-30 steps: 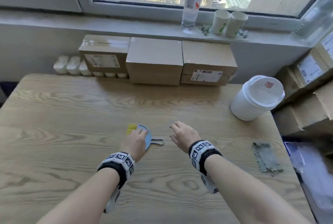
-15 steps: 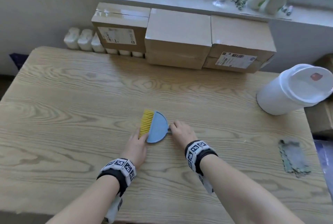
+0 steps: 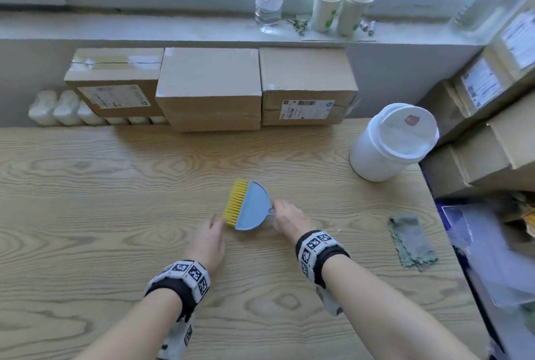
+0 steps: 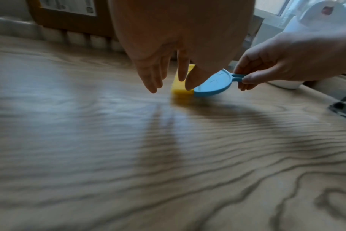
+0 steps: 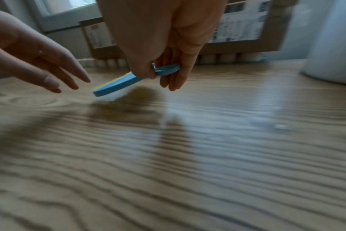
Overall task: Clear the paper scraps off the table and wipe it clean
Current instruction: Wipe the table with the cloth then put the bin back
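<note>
A small blue brush [image 3: 249, 206] with yellow bristles lies mid-table, bristles to the left. My right hand [image 3: 276, 210] pinches its thin loop handle between thumb and fingers; in the right wrist view the brush [image 5: 117, 85] tilts, handle end raised off the wood. My left hand [image 3: 215, 222] hovers at the bristle end with straight fingers; in the left wrist view its thumb tip is at the bristles of the brush [image 4: 213, 84], and touching cannot be told. A crumpled grey cloth [image 3: 411, 241] lies on the wooden table [image 3: 86, 214] near the right edge. A tiny pale scrap [image 5: 282, 126] lies right of the brush.
A white lidded tub [image 3: 388, 145] stands at the back right of the table. Cardboard boxes [image 3: 208, 90] line the back edge, with more stacked off the right side. A bottle and paper cups stand on the windowsill.
My right hand moved left onto the handle and took hold of it. My left hand came off the top of the brush, which now shows in full.
</note>
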A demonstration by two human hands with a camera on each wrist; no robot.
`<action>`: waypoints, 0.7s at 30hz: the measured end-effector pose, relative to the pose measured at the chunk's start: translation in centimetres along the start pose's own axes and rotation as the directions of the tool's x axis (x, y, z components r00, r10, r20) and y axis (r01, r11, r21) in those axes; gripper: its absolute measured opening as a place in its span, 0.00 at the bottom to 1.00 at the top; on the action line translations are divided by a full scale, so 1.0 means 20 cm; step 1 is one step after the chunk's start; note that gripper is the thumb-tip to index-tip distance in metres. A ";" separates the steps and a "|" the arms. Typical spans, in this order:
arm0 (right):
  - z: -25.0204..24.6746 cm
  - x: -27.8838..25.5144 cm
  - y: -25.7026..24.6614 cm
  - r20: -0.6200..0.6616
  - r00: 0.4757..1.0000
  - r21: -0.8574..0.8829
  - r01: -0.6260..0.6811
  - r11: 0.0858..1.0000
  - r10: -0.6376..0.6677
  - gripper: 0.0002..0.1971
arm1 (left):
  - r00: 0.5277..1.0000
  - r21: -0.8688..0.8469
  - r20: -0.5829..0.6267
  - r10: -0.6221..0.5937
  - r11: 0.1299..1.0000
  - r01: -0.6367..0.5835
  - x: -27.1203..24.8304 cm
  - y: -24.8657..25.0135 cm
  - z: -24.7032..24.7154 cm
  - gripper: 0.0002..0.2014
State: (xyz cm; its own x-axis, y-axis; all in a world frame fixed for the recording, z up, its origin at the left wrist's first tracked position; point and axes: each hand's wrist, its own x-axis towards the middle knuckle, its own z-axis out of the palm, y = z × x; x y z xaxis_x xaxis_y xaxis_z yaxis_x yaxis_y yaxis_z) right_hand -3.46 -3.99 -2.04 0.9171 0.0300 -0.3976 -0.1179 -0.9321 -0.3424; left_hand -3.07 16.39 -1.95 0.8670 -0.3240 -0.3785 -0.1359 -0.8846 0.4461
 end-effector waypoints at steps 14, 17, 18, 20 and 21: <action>-0.38 -0.08 0.91 -0.080 0.928 0.203 -0.343 0.917 0.364 0.12 | 0.992 0.094 0.110 0.056 0.993 -0.067 0.27 0.83 0.27 0.24; -0.38 -0.08 0.97 -0.045 0.947 0.166 -0.308 0.937 0.319 0.13 | 0.993 0.088 0.111 0.039 0.995 -0.049 0.29 0.92 0.31 0.24; -0.38 -0.08 0.98 -0.032 0.954 0.135 -0.291 0.947 0.298 0.13 | 0.993 0.093 0.116 0.031 0.995 -0.042 0.29 0.95 0.31 0.24; -0.38 -0.09 1.00 -0.016 0.971 0.037 -0.238 0.971 0.239 0.13 | 0.994 0.094 0.109 0.027 0.995 -0.037 0.28 0.99 0.33 0.23; -0.37 -0.09 1.01 -0.012 0.979 -0.007 -0.206 0.979 0.206 0.13 | 0.994 0.092 0.104 0.024 0.995 -0.034 0.27 0.99 0.33 0.23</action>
State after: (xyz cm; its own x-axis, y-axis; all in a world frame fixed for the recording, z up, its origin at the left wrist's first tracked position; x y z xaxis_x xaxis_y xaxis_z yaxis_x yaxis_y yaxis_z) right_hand -4.65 -25.65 -1.95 0.8776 -0.1666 -0.4495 -0.3015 -0.9208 -0.2474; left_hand -4.23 -5.21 -0.54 0.8090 -0.3786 -0.4497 -0.2088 -0.9002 0.3822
